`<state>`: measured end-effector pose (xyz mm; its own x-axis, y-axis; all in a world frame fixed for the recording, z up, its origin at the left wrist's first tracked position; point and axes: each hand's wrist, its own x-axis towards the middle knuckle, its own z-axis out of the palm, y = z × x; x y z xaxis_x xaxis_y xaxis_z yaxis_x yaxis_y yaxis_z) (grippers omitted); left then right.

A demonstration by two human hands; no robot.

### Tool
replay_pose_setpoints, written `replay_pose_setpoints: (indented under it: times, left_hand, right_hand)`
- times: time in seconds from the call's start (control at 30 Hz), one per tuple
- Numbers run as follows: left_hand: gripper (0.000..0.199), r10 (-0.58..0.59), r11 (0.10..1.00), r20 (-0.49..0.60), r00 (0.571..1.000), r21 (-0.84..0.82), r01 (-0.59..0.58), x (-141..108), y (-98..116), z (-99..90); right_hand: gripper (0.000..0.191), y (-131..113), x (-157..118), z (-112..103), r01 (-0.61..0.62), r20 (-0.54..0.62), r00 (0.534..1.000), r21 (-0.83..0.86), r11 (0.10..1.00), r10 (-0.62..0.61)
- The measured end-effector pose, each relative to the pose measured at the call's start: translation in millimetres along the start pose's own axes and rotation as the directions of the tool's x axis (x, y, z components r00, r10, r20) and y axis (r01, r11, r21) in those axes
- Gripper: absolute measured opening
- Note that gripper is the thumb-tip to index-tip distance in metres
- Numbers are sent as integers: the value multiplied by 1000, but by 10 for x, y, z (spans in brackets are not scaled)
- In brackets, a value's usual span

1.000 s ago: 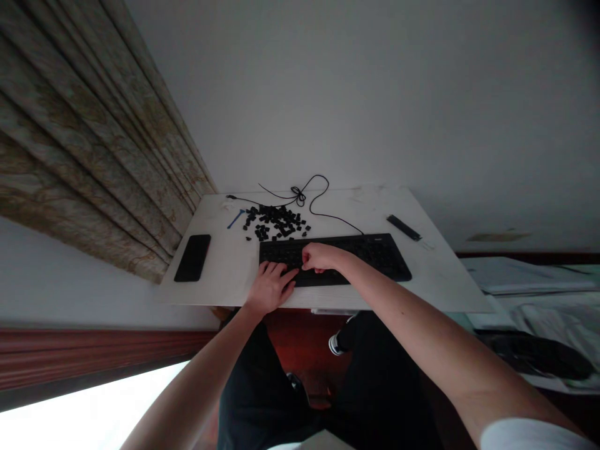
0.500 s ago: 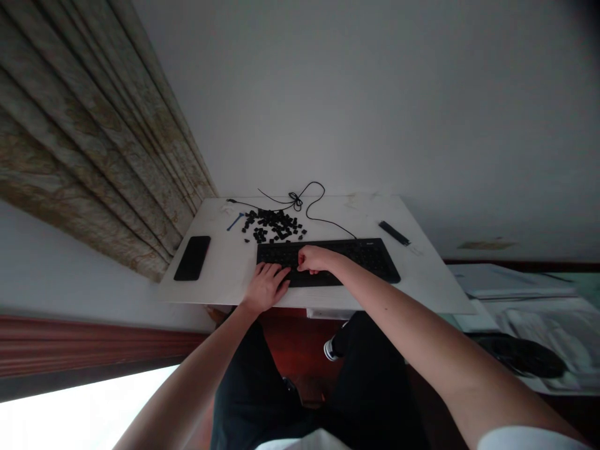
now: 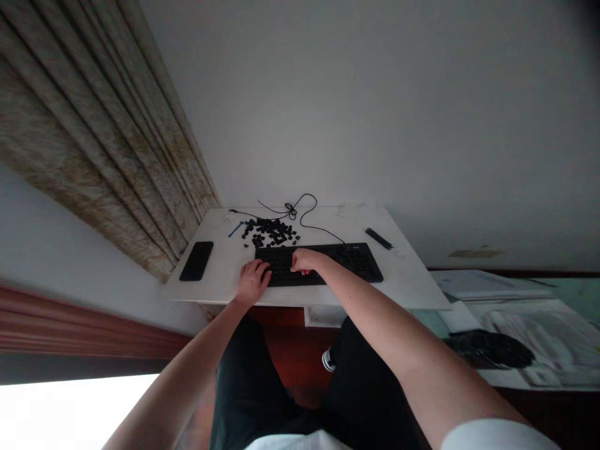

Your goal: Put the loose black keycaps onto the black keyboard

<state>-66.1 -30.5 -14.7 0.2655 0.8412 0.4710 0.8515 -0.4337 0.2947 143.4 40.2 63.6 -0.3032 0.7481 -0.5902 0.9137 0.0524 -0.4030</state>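
A black keyboard [image 3: 347, 253] lies along the front of the white table, its cable running off the back edge. My left hand [image 3: 253, 282] rests at the keyboard's left front corner with its fingers apart. Over the left-middle part of the keyboard, my right hand [image 3: 307, 260] is closed, fingertips pressed together and pointing down at it. Whatever those fingers hold, if anything, is hidden. Behind the keyboard's left half, black keycaps [image 3: 272, 231] are scattered in a loose pile.
Left of the pile lies a small blue tool [image 3: 235, 229], with a black phone [image 3: 197, 261] nearer the left edge. The thin black cable [image 3: 307, 215] loops behind the keyboard. A dark narrow strip [image 3: 379, 239] lies at the right. A curtain [image 3: 154, 156] hangs beside the table.
My left hand has slid left along the keyboard, away from my right hand. My right hand stays closed over nearly the same keys. The camera view has shifted slightly.
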Motion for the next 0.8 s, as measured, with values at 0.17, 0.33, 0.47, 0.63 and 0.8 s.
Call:
replay_pose_setpoints:
  times: [0.17,0.33,0.47,0.63,0.8]
  left_hand:
    - [31,-88,995,-46,995,-42,86,-27,-85,-2]
    - [35,-110,991,-26,994,-74,108,-30,-93,43]
    - [34,-91,992,8,996,-88,92,-40,-84,35]
    - [34,-89,988,19,996,-124,91,-49,-82,19]
    - [34,-139,973,25,990,-183,141,-29,-118,35]
  right_hand:
    - [13,6,-25,3,23,-4,1000,-8,1000,-23]
    - [10,146,14,-44,78,76,993,173,982,-92]
    - [17,385,131,-182,130,-131,987,347,929,-89]
    - [17,574,374,-335,103,-475,880,198,975,4]
    - [17,468,684,-293,98,-580,814,90,991,-28]
